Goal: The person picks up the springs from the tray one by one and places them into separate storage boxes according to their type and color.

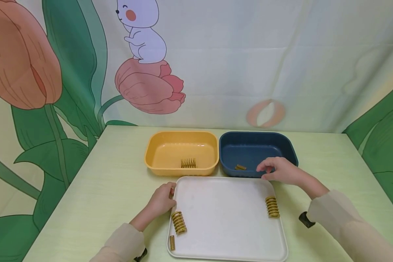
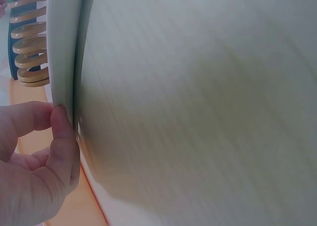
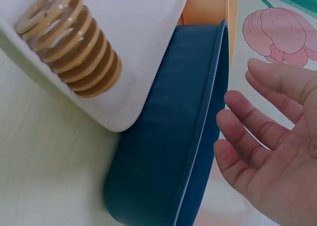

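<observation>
Springs [image 1: 272, 207] lie on the white tray [image 1: 226, 218], in the yellow bin [image 1: 167, 153] and in the blue bin [image 1: 249, 153], whose rim the right hand [image 1: 281, 171], loose-fingered, empty and perhaps touching it, should clear gently, while the left hand [image 1: 160, 200], pinching the tray's edge, should hold it firm.

The person wears plain beige fabric sleeves [image 1: 350, 222], a small black angular device [image 1: 307, 219] showing beneath each cuff [image 1: 319, 205].

Five coil springs [image 1: 272, 207], one yellow bin [image 1: 163, 154], one blue bin [image 1: 257, 153], one tray [image 1: 229, 218], two hands [image 1: 283, 171]
</observation>
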The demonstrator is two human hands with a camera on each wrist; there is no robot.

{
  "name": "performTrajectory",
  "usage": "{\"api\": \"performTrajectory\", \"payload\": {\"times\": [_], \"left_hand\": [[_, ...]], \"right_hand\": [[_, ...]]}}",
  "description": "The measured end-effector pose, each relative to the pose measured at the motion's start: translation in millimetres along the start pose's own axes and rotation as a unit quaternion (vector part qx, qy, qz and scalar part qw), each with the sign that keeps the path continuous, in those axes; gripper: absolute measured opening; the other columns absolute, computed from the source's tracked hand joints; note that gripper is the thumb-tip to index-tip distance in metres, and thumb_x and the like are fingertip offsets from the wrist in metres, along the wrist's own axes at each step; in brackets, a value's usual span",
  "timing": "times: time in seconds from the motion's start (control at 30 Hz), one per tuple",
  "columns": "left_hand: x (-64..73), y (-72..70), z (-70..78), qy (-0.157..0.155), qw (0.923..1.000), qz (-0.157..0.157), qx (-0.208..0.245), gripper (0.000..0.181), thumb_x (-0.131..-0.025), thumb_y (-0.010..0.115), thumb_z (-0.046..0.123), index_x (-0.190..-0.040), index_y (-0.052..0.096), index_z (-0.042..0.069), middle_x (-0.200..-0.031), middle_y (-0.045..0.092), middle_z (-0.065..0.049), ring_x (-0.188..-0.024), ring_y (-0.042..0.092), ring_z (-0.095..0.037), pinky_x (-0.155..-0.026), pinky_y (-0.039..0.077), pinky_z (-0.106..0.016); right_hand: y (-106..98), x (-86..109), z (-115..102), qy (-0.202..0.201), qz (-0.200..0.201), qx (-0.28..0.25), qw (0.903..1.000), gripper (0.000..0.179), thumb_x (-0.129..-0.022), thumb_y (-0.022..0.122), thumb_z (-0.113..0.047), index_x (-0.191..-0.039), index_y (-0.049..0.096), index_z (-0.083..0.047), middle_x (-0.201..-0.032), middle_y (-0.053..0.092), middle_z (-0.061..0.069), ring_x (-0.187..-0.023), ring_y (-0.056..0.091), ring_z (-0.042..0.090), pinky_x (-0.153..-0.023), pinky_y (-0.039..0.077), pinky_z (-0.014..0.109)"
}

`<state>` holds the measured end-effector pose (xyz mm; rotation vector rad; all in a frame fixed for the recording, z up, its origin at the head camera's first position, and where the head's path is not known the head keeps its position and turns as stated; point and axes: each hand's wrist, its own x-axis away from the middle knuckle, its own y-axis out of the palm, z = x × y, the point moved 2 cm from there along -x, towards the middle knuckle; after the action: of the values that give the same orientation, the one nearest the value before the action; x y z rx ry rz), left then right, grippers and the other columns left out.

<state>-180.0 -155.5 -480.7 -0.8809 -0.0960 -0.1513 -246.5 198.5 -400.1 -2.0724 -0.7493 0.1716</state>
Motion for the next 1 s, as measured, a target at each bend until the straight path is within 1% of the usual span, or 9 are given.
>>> {"api": "performTrajectory", "payload": {"times": [0.17, 0.27, 0.4, 0.57, 0.7, 0.8, 1.0], "left_hand": [[0.4, 0.3, 0.6, -0.006, 1.0, -0.004, -0.001, 0.052, -0.066, 0.061, -0.008, -0.116, 0.047, -0.008, -0.083, 0.049, -0.007, -0.074, 0.044, -0.018, -0.062, 0.038, -0.026], [0.9, -0.2, 1.4, -0.008, 0.9999, -0.005, -0.003, 0.052, -0.066, 0.061, -0.008, -0.116, 0.047, -0.008, -0.083, 0.049, -0.008, -0.074, 0.044, -0.018, -0.062, 0.039, -0.026], [0.9, -0.4, 1.9, -0.009, 0.9999, -0.006, -0.004, 0.053, -0.066, 0.061, -0.007, -0.117, 0.047, -0.008, -0.084, 0.05, -0.008, -0.073, 0.044, -0.018, -0.062, 0.039, -0.026], [1.1, -0.8, 2.0, -0.005, 1.0, -0.002, -0.006, 0.052, -0.066, 0.061, -0.007, -0.116, 0.048, -0.008, -0.083, 0.05, -0.008, -0.073, 0.044, -0.018, -0.062, 0.038, -0.026], [1.3, -0.9, 2.4, -0.004, 1.0, -0.003, -0.006, 0.051, -0.066, 0.061, -0.007, -0.116, 0.048, -0.008, -0.083, 0.049, -0.007, -0.073, 0.043, -0.017, -0.062, 0.037, -0.026], [1.2, -1.1, 2.9, -0.005, 1.0, -0.005, -0.005, 0.051, -0.066, 0.06, -0.007, -0.116, 0.047, -0.008, -0.083, 0.049, -0.007, -0.073, 0.043, -0.017, -0.062, 0.037, -0.026], [1.9, -1.2, 1.7, -0.004, 1.0, -0.005, -0.007, 0.051, -0.066, 0.06, -0.007, -0.116, 0.047, -0.008, -0.083, 0.049, -0.008, -0.073, 0.043, -0.018, -0.062, 0.038, -0.026]], "right_hand": [[3, 3.4, 3, 0.006, -0.007, -0.007, 0.9999, 0.022, -0.079, 0.063, -0.009, -0.1, 0.063, -0.007, -0.103, 0.06, 0.01, -0.088, 0.051, 0.022, -0.07, 0.044, 0.027], [4, 5.8, 5, 0.004, -0.008, -0.004, 1.0, 0.022, -0.078, 0.063, -0.009, -0.101, 0.063, -0.006, -0.102, 0.06, 0.008, -0.086, 0.051, 0.02, -0.069, 0.045, 0.026], [6, 9.2, 4, 0.001, -0.009, -0.005, 0.9999, 0.021, -0.079, 0.063, -0.011, -0.099, 0.063, -0.008, -0.101, 0.06, 0.006, -0.084, 0.051, 0.017, -0.068, 0.044, 0.025], [9, 12.6, 5, 0.001, -0.016, -0.013, 0.9998, 0.019, -0.079, 0.063, -0.01, -0.098, 0.063, -0.01, -0.101, 0.06, 0.009, -0.084, 0.051, 0.018, -0.069, 0.044, 0.025], [11, 15.9, 5, 0.001, -0.013, -0.015, 0.9998, 0.02, -0.079, 0.062, -0.009, -0.099, 0.063, -0.009, -0.1, 0.06, 0.007, -0.085, 0.051, 0.021, -0.07, 0.044, 0.025], [12, 17.6, 5, -0.003, -0.013, -0.015, 0.9998, 0.021, -0.079, 0.063, -0.009, -0.099, 0.063, -0.008, -0.098, 0.06, 0.005, -0.084, 0.05, 0.02, -0.07, 0.043, 0.025], [16, 19.7, 7, 0.005, -0.017, -0.016, 0.9997, 0.022, -0.078, 0.063, -0.007, -0.099, 0.064, -0.006, -0.09, 0.058, 0.004, -0.078, 0.044, 0.015, -0.064, 0.04, 0.023]]}}
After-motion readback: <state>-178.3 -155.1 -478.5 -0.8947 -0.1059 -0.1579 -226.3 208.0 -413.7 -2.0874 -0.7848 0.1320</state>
